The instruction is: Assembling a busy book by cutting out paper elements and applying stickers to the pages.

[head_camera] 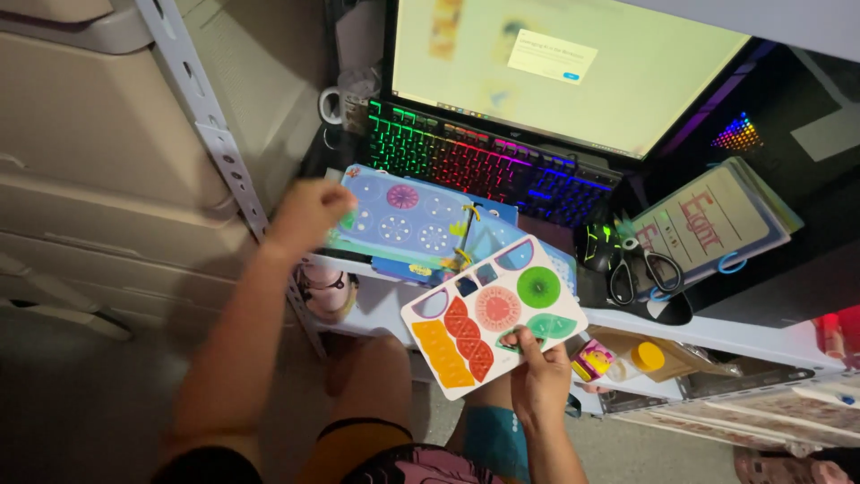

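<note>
The right hand (537, 376) pinches a white glossy card of fruit-slice stickers (493, 314) — round, wedge, wavy. The left hand (309, 215), blurred, touches a blue spiral-bound activity book (403, 220) — grip unclear.

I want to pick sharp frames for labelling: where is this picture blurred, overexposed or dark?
Head view: the left hand is smeared by motion blur over the blue spiral-bound activity book; the bright computer monitor is washed out; the white sticker sheet of coloured fruit slices in the right hand is fairly sharp; the floor at lower left is dim.
</note>
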